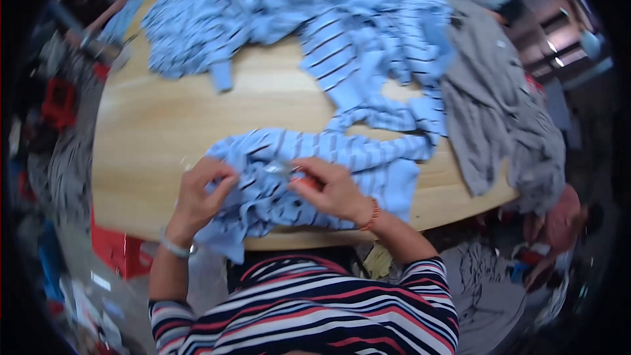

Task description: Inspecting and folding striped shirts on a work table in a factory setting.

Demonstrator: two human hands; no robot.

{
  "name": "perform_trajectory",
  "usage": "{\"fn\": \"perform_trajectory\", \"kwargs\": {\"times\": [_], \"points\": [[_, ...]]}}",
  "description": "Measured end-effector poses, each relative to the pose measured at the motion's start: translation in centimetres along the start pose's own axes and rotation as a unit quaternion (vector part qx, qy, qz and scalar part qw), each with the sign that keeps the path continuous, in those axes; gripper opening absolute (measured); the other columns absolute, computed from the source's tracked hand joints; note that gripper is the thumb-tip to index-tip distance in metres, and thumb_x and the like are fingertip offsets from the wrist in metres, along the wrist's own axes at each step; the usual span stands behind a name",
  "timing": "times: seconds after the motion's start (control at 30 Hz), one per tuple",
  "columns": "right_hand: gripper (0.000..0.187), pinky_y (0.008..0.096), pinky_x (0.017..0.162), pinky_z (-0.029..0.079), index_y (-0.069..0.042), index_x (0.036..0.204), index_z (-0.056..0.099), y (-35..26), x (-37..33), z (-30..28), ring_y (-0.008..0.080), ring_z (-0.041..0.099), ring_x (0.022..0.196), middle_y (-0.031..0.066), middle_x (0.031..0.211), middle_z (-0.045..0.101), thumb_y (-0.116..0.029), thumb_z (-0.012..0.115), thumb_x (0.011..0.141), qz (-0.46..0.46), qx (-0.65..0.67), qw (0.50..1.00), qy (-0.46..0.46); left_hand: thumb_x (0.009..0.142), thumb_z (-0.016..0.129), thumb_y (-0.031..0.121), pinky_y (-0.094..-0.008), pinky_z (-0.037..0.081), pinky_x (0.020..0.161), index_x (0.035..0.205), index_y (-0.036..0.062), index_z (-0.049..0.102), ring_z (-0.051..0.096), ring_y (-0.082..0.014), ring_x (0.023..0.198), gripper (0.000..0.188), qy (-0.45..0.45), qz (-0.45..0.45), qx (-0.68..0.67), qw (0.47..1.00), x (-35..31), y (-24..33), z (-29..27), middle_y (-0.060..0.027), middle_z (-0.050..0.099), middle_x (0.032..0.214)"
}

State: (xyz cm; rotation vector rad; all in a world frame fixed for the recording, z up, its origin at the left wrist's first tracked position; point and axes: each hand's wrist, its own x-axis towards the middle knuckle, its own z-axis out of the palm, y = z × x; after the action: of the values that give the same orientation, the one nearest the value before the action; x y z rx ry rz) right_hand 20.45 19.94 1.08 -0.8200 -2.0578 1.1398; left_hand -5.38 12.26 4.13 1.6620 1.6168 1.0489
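Right hand (pixel 335 189) wrapped round a red-handled tool (pixel 306 185), left hand (pixel 200 192) nearly pinched, on what I can't tell: best keep that tip off the striped blue garment (pixel 388 181)!

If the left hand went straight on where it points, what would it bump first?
The left hand would probably meet the nearest blue striped garment first; whether they already touch is unclear.

No words, brands, numbers or signs can be read anywhere in the frame. The small pale patch (pixel 501 44) on the grey garment (pixel 483 89) at upper right is too blurred to show lettering. So are the white rectangular patch (pixel 100 281) and the crumpled whitish material (pixel 84 312) at lower left.
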Motion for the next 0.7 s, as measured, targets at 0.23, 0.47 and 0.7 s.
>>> {"fn": "perform_trajectory", "kwargs": {"times": [0.23, 0.47, 0.7], "points": [[0.037, 0.0296, 0.066, 0.051, -0.005, 0.117, 0.061, -0.5, -0.9, 0.2, 0.0200, 0.063, 0.072, 0.0100, 0.087, 0.065, -0.016, 0.070, 0.084, 0.000, -0.010, 1.000, -0.005, 0.090, 0.059, 0.001, -0.0241, 0.046, 0.074, 0.089, 0.0014, 0.059, 0.056, -0.0111, 0.076, 0.001, 0.071, 0.042, -0.064, 0.995, -1.2, -1.4, 0.6, -0.0039, 0.060, 0.085], [0.036, 0.0298, 0.063, 0.049, -0.004, 0.117, 0.061, 0.0, -1.4, 1.2, 0.0193, 0.061, 0.069, 0.0095, 0.087, 0.063, -0.017, 0.071, 0.084, 0.012, 0.023, 0.999, -0.026, 0.093, 0.058, 0.007, -0.0220, 0.045, 0.073, 0.091, 0.0026, 0.058, 0.056, -0.0089, 0.076, 0.005, 0.112, -0.065, -0.191, 0.973, -3.0, -2.0, 0.2, -0.0036, 0.062, 0.082], [0.037, 0.0296, 0.054, 0.046, -0.005, 0.114, 0.063, -4.3, -0.6, 0.1, 0.0204, 0.056, 0.058, 0.0094, 0.077, 0.060, -0.012, 0.074, 0.080, -0.041, -0.072, 0.995, -0.049, 0.093, 0.060, 0.005, -0.0205, 0.044, 0.071, 0.094, 0.0018, 0.061, 0.055, -0.0071, 0.077, 0.003, 0.165, -0.065, -0.202, 0.963, -1.7, -0.4, 1.4, -0.0018, 0.062, 0.084]]}}
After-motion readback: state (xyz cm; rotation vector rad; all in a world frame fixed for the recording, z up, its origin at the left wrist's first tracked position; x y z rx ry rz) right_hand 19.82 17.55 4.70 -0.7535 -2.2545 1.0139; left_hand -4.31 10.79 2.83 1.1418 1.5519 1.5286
